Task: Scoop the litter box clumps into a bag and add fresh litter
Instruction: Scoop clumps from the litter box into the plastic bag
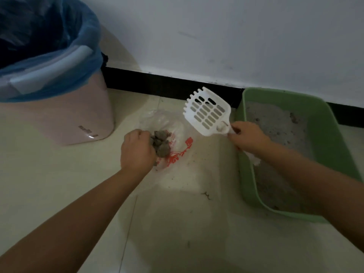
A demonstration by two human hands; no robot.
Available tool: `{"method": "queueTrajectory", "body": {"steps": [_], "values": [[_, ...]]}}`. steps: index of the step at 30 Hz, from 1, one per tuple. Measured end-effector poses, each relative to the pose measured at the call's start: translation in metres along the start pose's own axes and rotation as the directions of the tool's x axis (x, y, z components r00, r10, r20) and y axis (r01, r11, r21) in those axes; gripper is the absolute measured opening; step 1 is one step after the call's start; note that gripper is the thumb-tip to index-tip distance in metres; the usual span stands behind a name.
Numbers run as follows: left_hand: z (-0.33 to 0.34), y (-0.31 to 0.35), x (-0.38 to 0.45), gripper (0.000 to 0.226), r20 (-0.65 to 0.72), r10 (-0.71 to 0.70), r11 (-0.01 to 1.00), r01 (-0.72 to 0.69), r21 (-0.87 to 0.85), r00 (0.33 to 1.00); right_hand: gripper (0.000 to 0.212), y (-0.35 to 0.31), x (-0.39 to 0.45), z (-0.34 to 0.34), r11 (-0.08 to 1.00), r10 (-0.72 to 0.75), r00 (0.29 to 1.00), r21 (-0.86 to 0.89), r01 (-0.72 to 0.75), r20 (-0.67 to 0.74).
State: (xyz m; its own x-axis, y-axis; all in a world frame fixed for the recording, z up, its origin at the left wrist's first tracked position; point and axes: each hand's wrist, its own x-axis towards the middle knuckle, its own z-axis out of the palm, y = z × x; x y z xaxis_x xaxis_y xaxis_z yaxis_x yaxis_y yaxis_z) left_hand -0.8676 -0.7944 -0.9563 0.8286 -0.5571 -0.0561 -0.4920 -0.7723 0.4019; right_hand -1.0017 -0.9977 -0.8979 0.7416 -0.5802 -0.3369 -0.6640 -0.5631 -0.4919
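Observation:
A clear plastic bag (178, 154) with red print lies on the tiled floor, and grey litter clumps (160, 142) sit inside it. My left hand (136, 152) is closed on the bag's edge beside the clumps. My right hand (246, 136) grips the handle of a white slotted scoop (207, 113), held tilted above the bag with its slots empty. The green litter box (248, 174) stands at the right against the wall, with grey litter inside; my right forearm crosses over it.
A pink bin (78, 119) lined with a blue bag (59, 56) stands at the left near the wall. A black skirting board (157, 80) runs along the white wall. Small litter crumbs (205, 195) lie scattered on the floor.

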Motion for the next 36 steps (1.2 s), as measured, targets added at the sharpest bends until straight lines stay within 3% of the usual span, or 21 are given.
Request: {"method": "queueTrajectory", "body": {"steps": [3,6,10,13,15,18,21,23,29,36], "values": [[0.011,0.048,0.008,0.032,0.053,0.296,0.955,-0.297,0.001,0.954,0.021,0.041,-0.011,-0.040,0.992,0.128,0.990,0.001,-0.128,-0.061],[0.026,0.106,0.015,0.033,0.103,0.514,0.856,-0.516,-0.001,0.852,0.031,0.096,-0.023,-0.073,0.953,0.263,0.954,-0.116,-0.280,-0.144],[0.051,0.171,0.024,0.033,0.172,0.642,0.757,-0.653,0.010,0.747,0.039,0.178,-0.031,-0.100,0.860,0.444,0.866,-0.162,-0.484,-0.228],[0.076,0.203,0.037,0.036,0.224,0.781,0.588,-0.807,0.050,0.582,0.040,0.226,-0.027,-0.104,0.818,0.524,0.819,-0.127,-0.560,-0.236],[0.090,0.217,0.043,0.035,0.257,0.811,0.514,-0.850,0.119,0.526,0.041,0.243,-0.019,-0.104,0.797,0.585,0.781,-0.024,-0.604,-0.220],[0.104,0.224,0.044,0.034,0.330,0.789,0.512,-0.852,0.113,0.518,0.042,0.254,-0.003,-0.102,0.808,0.588,0.800,0.136,-0.573,-0.122],[0.117,0.212,0.047,0.031,0.259,0.799,0.546,-0.835,0.068,0.543,0.047,0.260,0.013,-0.100,0.769,0.585,0.811,0.325,-0.551,-0.010],[0.122,0.207,0.049,0.030,0.203,0.809,0.555,-0.830,0.046,0.552,0.047,0.261,0.026,-0.097,0.768,0.595,0.804,0.300,-0.566,-0.005],[0.136,0.203,0.054,0.030,0.117,0.826,0.552,-0.834,0.029,0.551,0.039,0.268,0.058,-0.071,0.848,0.527,0.837,0.154,-0.507,-0.149],[0.142,0.203,0.055,0.030,0.069,0.845,0.527,-0.848,0.048,0.530,0.035,0.286,0.055,-0.039,0.899,0.435,0.830,0.221,-0.378,-0.350]]}}
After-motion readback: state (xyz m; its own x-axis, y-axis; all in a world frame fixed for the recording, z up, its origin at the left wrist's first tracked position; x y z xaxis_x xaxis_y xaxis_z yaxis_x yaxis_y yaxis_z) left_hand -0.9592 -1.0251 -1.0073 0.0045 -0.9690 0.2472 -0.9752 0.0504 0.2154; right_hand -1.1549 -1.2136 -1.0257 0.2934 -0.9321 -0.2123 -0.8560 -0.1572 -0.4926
